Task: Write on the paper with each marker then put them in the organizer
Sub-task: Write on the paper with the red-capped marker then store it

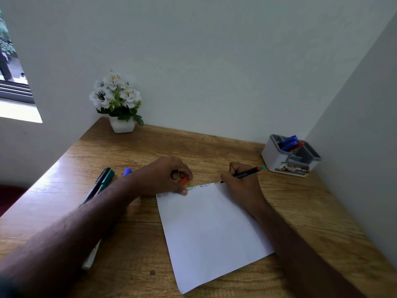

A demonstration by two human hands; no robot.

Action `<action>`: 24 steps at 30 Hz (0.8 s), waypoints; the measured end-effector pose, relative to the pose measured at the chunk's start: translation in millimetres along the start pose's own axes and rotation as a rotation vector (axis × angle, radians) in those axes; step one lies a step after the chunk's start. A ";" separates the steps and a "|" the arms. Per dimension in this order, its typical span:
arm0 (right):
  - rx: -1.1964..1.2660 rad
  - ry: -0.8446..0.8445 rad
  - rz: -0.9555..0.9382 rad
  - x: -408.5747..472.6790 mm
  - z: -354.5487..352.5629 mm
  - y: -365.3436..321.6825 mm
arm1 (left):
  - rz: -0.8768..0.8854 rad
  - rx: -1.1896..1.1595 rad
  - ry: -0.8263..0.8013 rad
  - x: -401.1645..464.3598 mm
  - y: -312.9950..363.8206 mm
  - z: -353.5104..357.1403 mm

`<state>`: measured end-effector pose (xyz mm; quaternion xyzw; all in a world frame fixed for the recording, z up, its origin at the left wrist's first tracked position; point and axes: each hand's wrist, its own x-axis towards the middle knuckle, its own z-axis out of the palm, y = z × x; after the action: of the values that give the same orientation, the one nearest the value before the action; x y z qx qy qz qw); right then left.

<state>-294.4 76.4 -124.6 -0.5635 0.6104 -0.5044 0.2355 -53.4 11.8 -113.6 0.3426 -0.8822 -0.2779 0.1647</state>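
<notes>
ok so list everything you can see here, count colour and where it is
paper: one, white, middle of the desk, letters along its far edge
desk: one, wood grain, set in a corner
organizer: one, white and grey, far right of the desk
markers in organizer: two blue and one red, in its far compartment
loose markers: one black, one green, a blue tip beside them, left of the paper
pale object: one, partly hidden under the left forearm
flower pot: one, white, white flowers, far left
red cap: one, in the left hand
left hand: rests on the paper's far edge
right hand: grips a black marker, tip on paper
</notes>
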 end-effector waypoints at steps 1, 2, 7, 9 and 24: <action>-0.010 -0.004 -0.002 0.2 0.3 0.1 | -0.001 0.000 0.000 0.1 0.0 -0.2; -0.017 -0.006 -0.005 0.3 0.3 0.4 | -0.004 -0.001 -0.001 0.2 0.1 -0.3; -0.022 -0.001 -0.017 1.2 0.5 2.6 | -0.007 0.000 -0.004 -0.2 -0.3 0.1; -0.029 0.003 -0.020 1.8 1.0 1.9 | -0.001 0.000 0.002 -0.1 -0.2 0.1; -0.002 0.070 0.006 1.5 -1.1 3.7 | 0.014 0.022 0.017 -1.1 1.4 -1.2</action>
<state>-297.3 74.9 -127.0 -0.5439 0.6205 -0.5225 0.2150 -52.7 13.0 -111.9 0.3407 -0.8861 -0.2639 0.1704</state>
